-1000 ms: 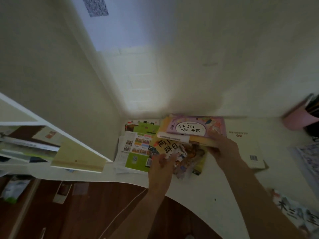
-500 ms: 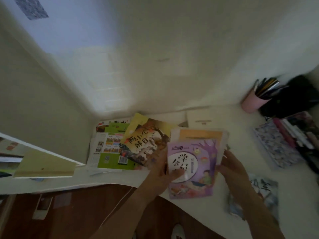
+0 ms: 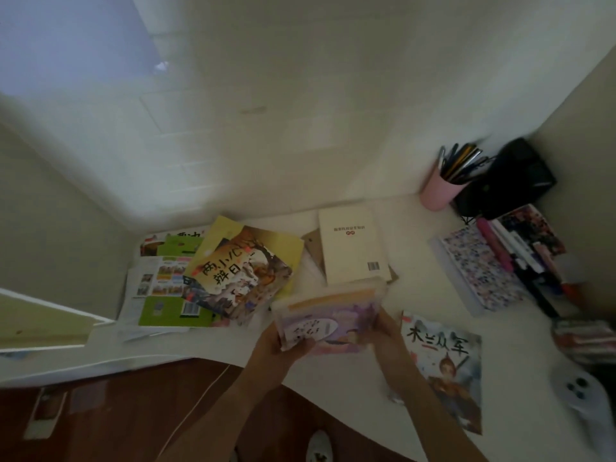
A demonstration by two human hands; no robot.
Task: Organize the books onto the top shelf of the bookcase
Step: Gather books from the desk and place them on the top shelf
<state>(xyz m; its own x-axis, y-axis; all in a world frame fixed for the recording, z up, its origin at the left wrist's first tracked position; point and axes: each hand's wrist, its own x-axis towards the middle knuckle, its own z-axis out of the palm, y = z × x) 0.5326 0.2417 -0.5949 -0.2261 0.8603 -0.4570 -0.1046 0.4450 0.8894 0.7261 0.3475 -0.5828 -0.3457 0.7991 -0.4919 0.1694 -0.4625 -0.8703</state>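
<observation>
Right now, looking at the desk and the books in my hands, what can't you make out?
- Held books, head view: motion blur smears the purple cover's title; how many are in the stack is unclear.
- Left hand and right hand: fingers behind the stack are hidden.
- Bookcase: cut off by the left edge; top shelf unseen.
- Cream book: small title print illegible.

A small stack of books (image 3: 328,315), purple-covered on top and motion-blurred, is held tilted above the desk edge. A brown illustrated book (image 3: 238,278) is piled askew on yellow and green ones at left. A cream book (image 3: 351,248) lies flat behind. An illustrated warrior book (image 3: 446,365) lies flat at right.
</observation>
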